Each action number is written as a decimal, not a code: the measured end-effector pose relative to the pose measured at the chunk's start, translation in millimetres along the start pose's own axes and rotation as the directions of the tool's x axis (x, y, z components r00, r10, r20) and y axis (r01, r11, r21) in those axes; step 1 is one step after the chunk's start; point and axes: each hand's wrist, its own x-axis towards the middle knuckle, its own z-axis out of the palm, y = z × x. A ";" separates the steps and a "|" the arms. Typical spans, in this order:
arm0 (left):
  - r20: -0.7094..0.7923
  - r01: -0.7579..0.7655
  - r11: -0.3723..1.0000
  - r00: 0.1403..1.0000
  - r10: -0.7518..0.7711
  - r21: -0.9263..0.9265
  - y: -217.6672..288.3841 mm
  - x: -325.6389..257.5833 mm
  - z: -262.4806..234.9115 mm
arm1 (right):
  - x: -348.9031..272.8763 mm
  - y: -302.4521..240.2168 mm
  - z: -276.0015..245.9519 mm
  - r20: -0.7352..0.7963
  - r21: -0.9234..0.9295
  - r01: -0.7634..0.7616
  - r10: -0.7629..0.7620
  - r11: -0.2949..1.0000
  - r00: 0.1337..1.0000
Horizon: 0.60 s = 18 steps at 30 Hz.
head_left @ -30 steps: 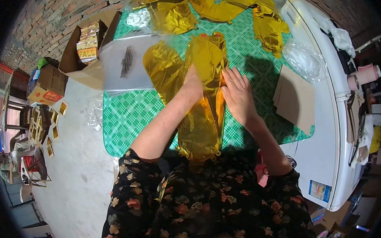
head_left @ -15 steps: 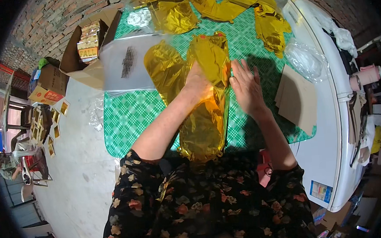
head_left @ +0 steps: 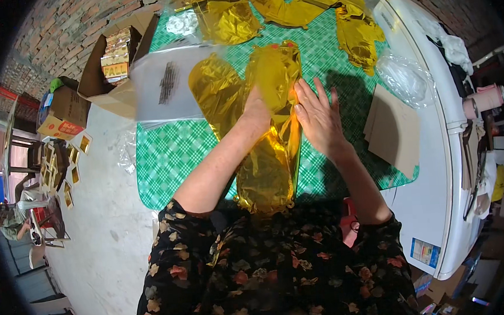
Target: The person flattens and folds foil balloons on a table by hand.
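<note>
A flat gold foil balloon lies lengthwise on the green checked tablecloth, its near end at the table's front edge. My left hand rests at its middle, with the fingers hidden by a raised, blurred fold of foil. Against the foil's right edge lies my right hand, fingers stretched out and spread, fingertips touching the crumpled side. A rounded gold foil arm sticks out to the left beyond my left wrist.
More gold foil balloons lie at the far edge. Clear plastic sleeves are at left, beside a cardboard box of packets. Brown card sheets and a clear plastic bag lie at right, next to a white freezer.
My right hand has moved slightly left, onto the foil's right edge, which is now pushed in and creased. My left hand stays at the middle of the balloon.
</note>
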 end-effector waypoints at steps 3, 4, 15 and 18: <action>0.196 -0.150 0.488 0.980 -0.045 0.860 1.7 6.2 -2.9 | 1.1 -0.9 -1.6 0.034 -0.028 0.000 0.001 1.000 0.999; 0.236 -0.219 0.158 0.966 -0.102 0.963 4.8 6.8 -4.4 | 1.3 -1.6 -1.6 0.038 -0.029 0.002 -0.001 1.000 0.999; 0.282 -0.233 0.513 0.959 -0.019 0.826 62.9 -7.2 -30.4 | -1.3 -5.5 3.4 0.041 -0.075 -0.032 0.035 0.997 0.999; 0.231 -0.264 0.669 0.963 0.141 0.695 65.0 -1.3 -29.9 | -2.0 -2.6 5.9 0.029 -0.071 -0.036 0.038 0.997 0.999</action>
